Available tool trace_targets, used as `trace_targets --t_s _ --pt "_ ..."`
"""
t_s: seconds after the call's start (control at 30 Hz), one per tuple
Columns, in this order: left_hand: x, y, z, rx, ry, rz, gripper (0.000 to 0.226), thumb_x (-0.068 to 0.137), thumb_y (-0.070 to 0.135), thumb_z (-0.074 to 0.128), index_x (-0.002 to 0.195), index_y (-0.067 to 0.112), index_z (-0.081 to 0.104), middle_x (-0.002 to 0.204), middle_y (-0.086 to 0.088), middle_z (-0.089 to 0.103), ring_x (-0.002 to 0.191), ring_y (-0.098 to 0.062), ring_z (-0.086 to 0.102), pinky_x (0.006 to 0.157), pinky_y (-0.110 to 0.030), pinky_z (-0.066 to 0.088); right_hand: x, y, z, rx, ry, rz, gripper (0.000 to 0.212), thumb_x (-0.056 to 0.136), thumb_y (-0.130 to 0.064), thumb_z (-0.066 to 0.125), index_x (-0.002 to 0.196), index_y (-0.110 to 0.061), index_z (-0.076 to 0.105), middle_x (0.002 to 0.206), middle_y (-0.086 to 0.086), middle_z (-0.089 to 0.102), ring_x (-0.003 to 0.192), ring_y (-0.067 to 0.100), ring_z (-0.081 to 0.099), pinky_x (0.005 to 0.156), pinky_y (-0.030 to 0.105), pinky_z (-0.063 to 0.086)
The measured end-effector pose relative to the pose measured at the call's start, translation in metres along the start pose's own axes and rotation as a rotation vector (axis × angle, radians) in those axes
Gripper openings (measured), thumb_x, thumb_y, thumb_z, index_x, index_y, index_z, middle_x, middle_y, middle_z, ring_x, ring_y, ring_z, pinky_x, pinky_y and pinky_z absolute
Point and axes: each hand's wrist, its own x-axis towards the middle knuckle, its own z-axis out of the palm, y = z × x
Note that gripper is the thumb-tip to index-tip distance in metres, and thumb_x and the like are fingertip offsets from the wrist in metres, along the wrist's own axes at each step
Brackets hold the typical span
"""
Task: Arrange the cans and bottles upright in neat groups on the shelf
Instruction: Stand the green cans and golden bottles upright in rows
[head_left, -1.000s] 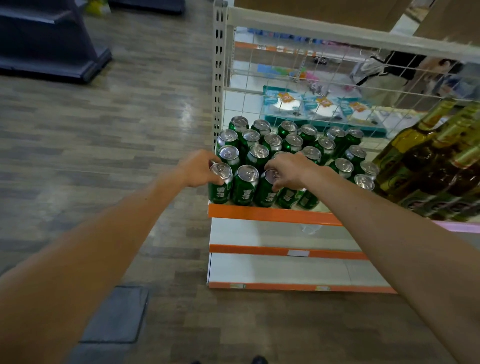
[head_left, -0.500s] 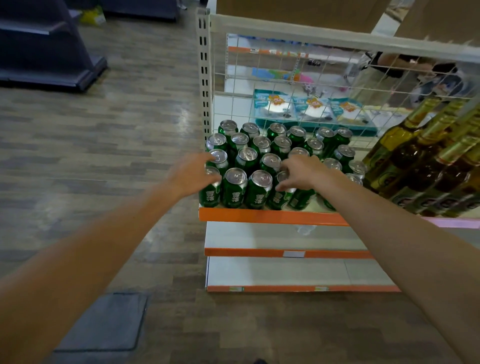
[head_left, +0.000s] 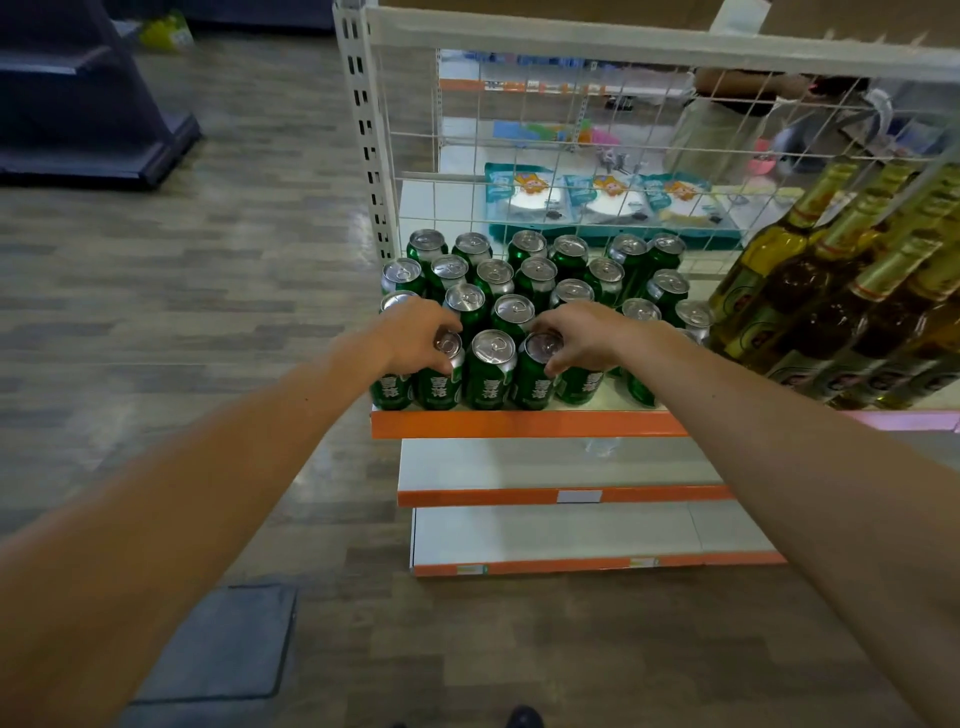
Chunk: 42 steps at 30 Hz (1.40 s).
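Left hand: gripping the top of the left can.
Right hand: gripping the top of the right can — the middle can is standing upright between the hands.
Edge: all three cans are sitting just behind the shelf lip, below both hands.
Room: bottles are crowding the shelf well right of the right hand.

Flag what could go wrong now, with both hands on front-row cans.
1. The left hand and right hand pinch the left can and right can by their tops, right at the orange shelf edge; a forward slip could drop one to the floor.
2. The middle can stands tight between them; shifting either may tip it.
3. The glass bottles stand near the right forearm; a wide sweep might knock them.
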Motion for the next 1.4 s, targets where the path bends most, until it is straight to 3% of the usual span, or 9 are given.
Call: trace_targets --t_s 0.3,0.4,0.53,0.63,0.77,0.97,1.13,1.33,1.4 --pt "-0.007 -0.004 -0.002 -0.103 0.008 -0.026 0.064 0.084 0.035 0.075 0.142 0.020 0.051 0.136 -0.006 0.058 0.123 -0.023 0.054 0.099 -0.033 0.043 -0.002 0.005 -0.004 0.042 0.020 -0.023 0.068 0.081 -0.040 0.077 0.141 -0.021 0.050 0.133 0.003 0.059 0.118 0.024 0.056 0.099 0.038 0.047" --pt "-0.015 -0.015 -0.017 -0.298 0.165 -0.153 0.047 0.091 0.037 0.067 0.134 0.019 0.059 0.131 -0.005 0.061 0.119 -0.023 0.056 0.095 -0.033 0.043 0.000 0.008 -0.011 0.155 0.145 -0.003 0.056 0.086 -0.053 0.067 0.130 -0.021 0.058 0.125 0.003 0.063 0.109 0.022 0.060 0.088 0.037 0.051" --pt "-0.023 -0.054 -0.041 -0.353 0.268 -0.358 0.039 0.094 0.027 0.064 0.129 0.010 0.061 0.129 -0.011 0.062 0.116 -0.026 0.059 0.100 -0.038 0.047 0.011 0.001 -0.028 0.122 0.179 0.021 0.049 0.090 -0.050 0.064 0.125 -0.016 0.059 0.121 0.008 0.064 0.101 0.026 0.062 0.077 0.035 0.049" --pt "-0.020 -0.068 -0.052 -0.319 0.228 -0.424 0.041 0.092 0.023 0.067 0.129 0.006 0.061 0.129 -0.013 0.062 0.115 -0.026 0.059 0.099 -0.032 0.044 0.029 -0.021 -0.036 0.117 0.207 0.027 0.043 0.091 -0.042 0.064 0.124 -0.016 0.059 0.121 0.009 0.064 0.103 0.028 0.062 0.079 0.037 0.051" --pt "0.006 -0.071 -0.051 -0.348 0.028 -0.406 0.059 0.084 0.034 0.076 0.133 0.009 0.057 0.128 -0.012 0.061 0.114 -0.027 0.058 0.097 -0.035 0.045 0.064 -0.053 -0.037 0.042 0.177 0.050 0.060 0.089 -0.049 0.064 0.138 -0.018 0.051 0.134 0.007 0.059 0.117 0.029 0.059 0.093 0.042 0.050" --pt "0.041 -0.075 -0.036 -0.297 -0.123 -0.302 0.055 0.084 0.042 0.074 0.127 0.012 0.059 0.122 -0.007 0.063 0.103 -0.025 0.062 0.087 -0.036 0.052 0.102 -0.078 -0.034 0.033 0.088 0.104 0.030 0.084 -0.036 0.069 0.103 -0.014 0.060 0.102 0.007 0.066 0.088 0.025 0.063 0.072 0.037 0.053" --pt "0.034 -0.097 -0.044 -0.545 -0.327 -0.367 0.052 0.087 0.038 0.073 0.130 0.014 0.057 0.116 -0.011 0.066 0.090 -0.025 0.068 0.071 -0.035 0.059 0.113 -0.079 -0.039 0.017 -0.003 0.103 0.026 0.081 -0.036 0.070 0.091 -0.011 0.066 0.089 0.007 0.067 0.077 0.021 0.064 0.057 0.027 0.045" --pt "0.039 -0.082 -0.024 -0.373 -0.191 -0.354 0.057 0.071 0.048 0.083 0.108 0.010 0.063 0.096 -0.008 0.068 0.079 -0.022 0.069 0.060 -0.035 0.062 0.114 -0.091 -0.032 0.050 -0.070 0.058 0.036 0.074 -0.044 0.076 0.087 -0.012 0.065 0.086 0.007 0.067 0.077 0.023 0.064 0.065 0.032 0.050" --pt "0.040 -0.078 -0.024 -0.294 -0.138 -0.349 0.051 0.069 0.050 0.083 0.092 0.009 0.065 0.086 -0.010 0.070 0.074 -0.024 0.070 0.061 -0.036 0.060 0.113 -0.092 -0.032 0.032 -0.051 0.045 0.035 0.077 -0.038 0.072 0.099 -0.012 0.065 0.092 0.007 0.066 0.082 0.026 0.064 0.068 0.032 0.051"
